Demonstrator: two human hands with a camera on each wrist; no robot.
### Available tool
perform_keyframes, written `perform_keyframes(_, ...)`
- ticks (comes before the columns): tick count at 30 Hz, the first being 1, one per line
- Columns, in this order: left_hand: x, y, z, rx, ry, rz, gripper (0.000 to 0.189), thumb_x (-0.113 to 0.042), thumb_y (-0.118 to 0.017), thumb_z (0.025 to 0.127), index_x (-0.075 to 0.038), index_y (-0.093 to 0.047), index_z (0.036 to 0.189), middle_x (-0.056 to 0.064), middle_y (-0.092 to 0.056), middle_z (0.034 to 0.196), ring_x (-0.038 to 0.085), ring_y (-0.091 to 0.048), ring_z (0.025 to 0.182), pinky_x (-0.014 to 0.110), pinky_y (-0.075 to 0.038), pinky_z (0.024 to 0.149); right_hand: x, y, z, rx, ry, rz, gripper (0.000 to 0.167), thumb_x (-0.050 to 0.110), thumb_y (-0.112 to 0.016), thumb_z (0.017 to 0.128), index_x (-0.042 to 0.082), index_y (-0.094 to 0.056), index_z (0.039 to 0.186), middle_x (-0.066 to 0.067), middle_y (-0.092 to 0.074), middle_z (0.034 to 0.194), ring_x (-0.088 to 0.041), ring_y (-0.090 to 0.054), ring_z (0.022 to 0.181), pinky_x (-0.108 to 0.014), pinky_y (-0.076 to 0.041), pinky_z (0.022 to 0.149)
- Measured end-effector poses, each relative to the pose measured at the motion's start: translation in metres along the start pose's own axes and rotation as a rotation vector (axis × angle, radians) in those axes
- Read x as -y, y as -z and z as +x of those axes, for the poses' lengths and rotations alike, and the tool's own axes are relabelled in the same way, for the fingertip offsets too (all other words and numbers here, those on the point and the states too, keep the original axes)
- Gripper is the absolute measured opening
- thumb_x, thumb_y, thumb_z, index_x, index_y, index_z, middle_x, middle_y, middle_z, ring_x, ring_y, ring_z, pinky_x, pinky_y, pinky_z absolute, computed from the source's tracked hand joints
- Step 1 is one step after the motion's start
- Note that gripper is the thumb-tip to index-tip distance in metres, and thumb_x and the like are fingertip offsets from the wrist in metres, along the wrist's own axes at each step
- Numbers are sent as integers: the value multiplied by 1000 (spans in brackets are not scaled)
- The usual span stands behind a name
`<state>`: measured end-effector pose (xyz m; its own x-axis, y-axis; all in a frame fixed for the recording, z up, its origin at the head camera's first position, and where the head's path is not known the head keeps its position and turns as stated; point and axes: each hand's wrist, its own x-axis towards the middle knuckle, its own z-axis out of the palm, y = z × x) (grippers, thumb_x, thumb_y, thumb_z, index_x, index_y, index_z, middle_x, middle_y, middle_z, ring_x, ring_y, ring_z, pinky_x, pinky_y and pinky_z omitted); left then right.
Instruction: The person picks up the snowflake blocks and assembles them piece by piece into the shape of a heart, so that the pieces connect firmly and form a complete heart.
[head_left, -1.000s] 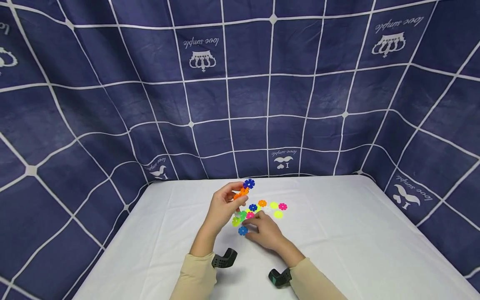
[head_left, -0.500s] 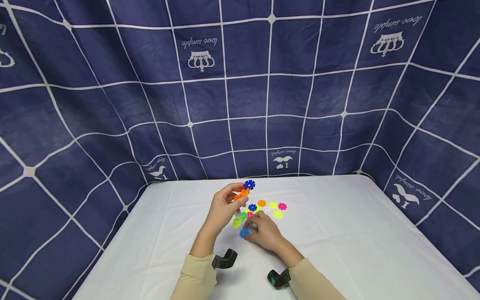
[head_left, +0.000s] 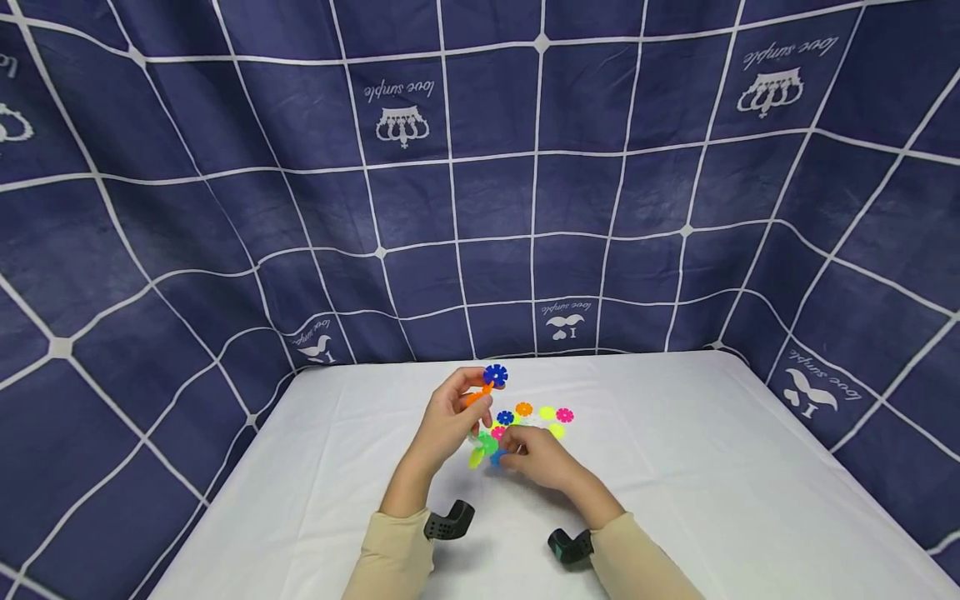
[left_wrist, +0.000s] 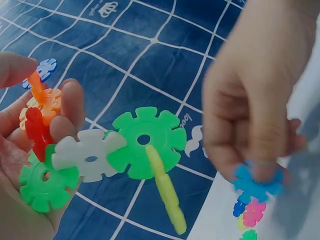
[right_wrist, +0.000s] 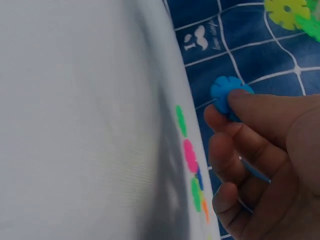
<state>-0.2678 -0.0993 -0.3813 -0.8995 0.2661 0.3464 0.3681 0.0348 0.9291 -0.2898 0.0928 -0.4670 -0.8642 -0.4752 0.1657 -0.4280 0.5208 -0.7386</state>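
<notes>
My left hand (head_left: 445, 423) grips a chain of interlocking plastic snowflake discs above the table. A dark blue disc (head_left: 495, 375) tops the chain, with orange discs (left_wrist: 47, 107) by the thumb and fingers. In the left wrist view a red disc (left_wrist: 37, 131), a green disc, a white disc (left_wrist: 82, 150) and another green disc (left_wrist: 167, 142) follow. A yellow disc (left_wrist: 170, 197) hangs at the lower end, seen nearly edge-on. Thumb and fingers of my right hand (head_left: 546, 457) pinch a light blue snowflake disc (right_wrist: 221, 91), close to the chain's lower end and apart from it.
Loose snowflake discs lie behind my hands on the white-clothed table (head_left: 675, 483), among them a pink disc (head_left: 565, 415), an orange disc (head_left: 524, 409) and a dark blue disc (head_left: 505, 417). A blue checked curtain (head_left: 480, 200) rises behind and beside the table.
The right hand has drawn the light blue disc slightly right and turned it. The left hand has tilted the chain, so its lower yellow disc now shows narrower.
</notes>
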Motion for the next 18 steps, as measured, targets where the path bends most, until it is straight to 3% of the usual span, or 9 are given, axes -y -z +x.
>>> perform_keyframes(4, 0, -1, 0, 12, -21, 3, 40, -6, -61, 97, -13, -53, 136, 20, -63, 119, 20, -60, 59, 20, -47, 49, 6, 12, -1, -77, -4, 66, 16, 14, -69, 92, 10, -68, 107, -1, -67, 78, -8, -55, 56, -23, -50, 53)
perform_keyframes(11, -1, -2, 0, 29, -39, 45, 45, -11, -62, 98, -20, -52, 142, 20, -64, 118, 14, -59, 57, 19, -47, 49, 19, 35, -5, -203, -13, 106, 26, 14, -69, 94, 17, -68, 120, -13, -70, 81, -10, -53, 58, -22, -46, 54)
perform_keyframes(18, 0, -5, 0, 34, -12, 74, 45, -12, -63, 98, -22, -54, 141, 20, -64, 118, 30, -59, 61, 20, -47, 49, 27, 57, -11, -255, -5, 141, 35, 16, -73, 91, 17, -68, 126, -4, -68, 84, -17, -58, 66, -22, -48, 56)
